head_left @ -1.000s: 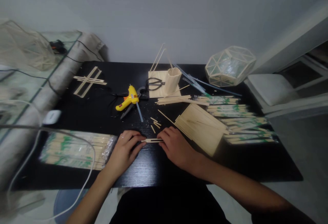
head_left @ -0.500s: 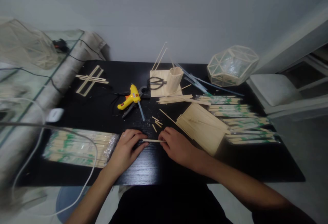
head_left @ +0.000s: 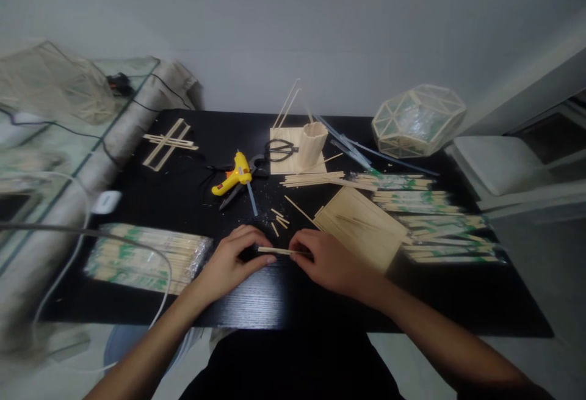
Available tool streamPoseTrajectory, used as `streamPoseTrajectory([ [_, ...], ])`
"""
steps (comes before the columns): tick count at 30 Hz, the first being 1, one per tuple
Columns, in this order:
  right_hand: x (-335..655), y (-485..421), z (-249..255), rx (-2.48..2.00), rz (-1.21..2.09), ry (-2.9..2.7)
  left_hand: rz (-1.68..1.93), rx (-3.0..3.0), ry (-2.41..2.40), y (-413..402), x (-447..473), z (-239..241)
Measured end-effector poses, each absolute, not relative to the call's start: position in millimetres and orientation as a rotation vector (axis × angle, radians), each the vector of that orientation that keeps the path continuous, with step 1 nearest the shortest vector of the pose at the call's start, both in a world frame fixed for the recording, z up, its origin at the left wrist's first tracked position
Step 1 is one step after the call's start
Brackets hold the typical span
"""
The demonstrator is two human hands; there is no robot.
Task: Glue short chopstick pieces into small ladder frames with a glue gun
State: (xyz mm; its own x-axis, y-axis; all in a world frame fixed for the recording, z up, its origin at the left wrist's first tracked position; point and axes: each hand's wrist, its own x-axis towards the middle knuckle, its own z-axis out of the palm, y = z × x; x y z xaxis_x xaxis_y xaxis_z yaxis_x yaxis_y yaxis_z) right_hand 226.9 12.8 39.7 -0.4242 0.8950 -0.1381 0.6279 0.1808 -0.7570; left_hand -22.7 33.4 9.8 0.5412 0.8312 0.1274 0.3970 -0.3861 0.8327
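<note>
A short bundle of thin wooden sticks (head_left: 277, 251) lies crosswise just over the near middle of the black table. My left hand (head_left: 235, 261) pinches its left part between thumb and fingers, and the stick ends show inside that grip. At the other end, the curled fingers of my right hand (head_left: 323, 259) close on the sticks. Several short cut stick pieces (head_left: 280, 219) are scattered just beyond my hands. Right of them, a flat wooden stick panel (head_left: 361, 223) reaches close to my right hand.
A yellow glue gun (head_left: 235, 175) lies over pliers (head_left: 233, 195). Scissors (head_left: 280, 150) rest by a stick-built cup (head_left: 312, 146) on a square base. Packed sticks (head_left: 146, 256) lie left, more bundles (head_left: 448, 223) right. A white cable (head_left: 169, 278) hangs at left; a polyhedral frame (head_left: 419, 120) stands back right.
Both hands have shifted slightly right with the sticks between them. The left thumb and fingers have slid further along the sticks. The camera view has also moved a little.
</note>
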Motion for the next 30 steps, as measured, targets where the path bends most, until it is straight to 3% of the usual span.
streamPoseTrajectory([
  [9, 265.9, 24.6, 42.4, -1.399, 1.095, -1.857, 0.656, 1.775, 0.953, 63.1, 36.9, 34.4],
  [17, 282.1, 33.4, 28.9, -1.320, 1.365, -1.643, 0.621, 1.402, 0.916, 67.2, 52.3, 18.0],
  [30, 293.5, 36.7, 20.2, -1.214, 1.035, -1.975, 0.615, 1.789, 0.963, 65.2, 45.0, 5.2],
])
